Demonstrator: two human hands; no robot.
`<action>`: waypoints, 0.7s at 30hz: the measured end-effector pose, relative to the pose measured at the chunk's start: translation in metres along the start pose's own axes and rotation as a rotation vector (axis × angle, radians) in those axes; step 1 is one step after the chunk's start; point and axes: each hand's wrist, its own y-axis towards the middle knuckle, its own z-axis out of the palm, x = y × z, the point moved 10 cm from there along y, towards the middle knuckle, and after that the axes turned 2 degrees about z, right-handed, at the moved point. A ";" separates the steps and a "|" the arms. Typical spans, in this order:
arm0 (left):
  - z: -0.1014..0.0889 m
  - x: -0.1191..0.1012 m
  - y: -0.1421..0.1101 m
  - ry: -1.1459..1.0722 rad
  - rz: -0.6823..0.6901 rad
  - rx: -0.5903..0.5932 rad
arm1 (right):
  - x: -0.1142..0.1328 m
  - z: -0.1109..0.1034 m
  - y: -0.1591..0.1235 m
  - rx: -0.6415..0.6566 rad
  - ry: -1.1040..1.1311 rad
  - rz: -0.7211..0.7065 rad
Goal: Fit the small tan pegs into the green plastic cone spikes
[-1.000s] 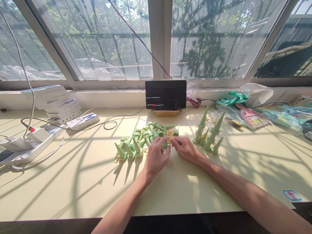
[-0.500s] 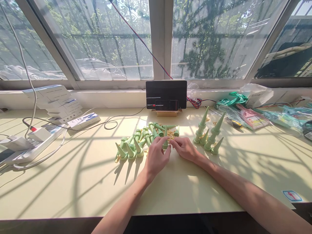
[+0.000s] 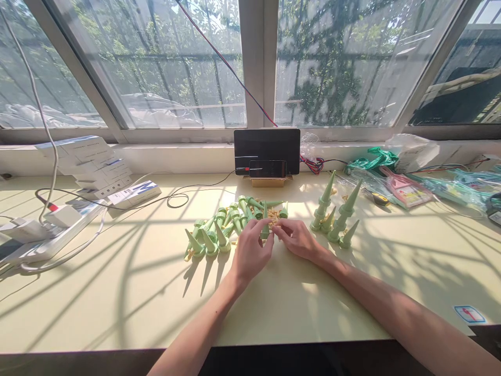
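Note:
A heap of green plastic cone spikes (image 3: 229, 222) lies at the middle of the pale yellow table (image 3: 117, 292), mixed with small tan pieces. My left hand (image 3: 250, 250) has its fingers closed round one upright green cone (image 3: 265, 225) at the heap's near edge. My right hand (image 3: 297, 237) meets it from the right, its fingertips pinched by the cone's base on something too small to make out. To the right stands a group of upright green cones (image 3: 336, 214), some stacked tall.
A dark screen with a phone (image 3: 267, 151) stands at the back centre under the window. A power strip with cables (image 3: 43, 230) and white boxes (image 3: 97, 172) lie at the left. Plastic bags of parts (image 3: 403, 183) clutter the back right.

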 end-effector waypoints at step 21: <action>0.000 0.000 -0.001 0.011 -0.017 0.013 | -0.001 -0.001 0.000 -0.003 0.022 0.017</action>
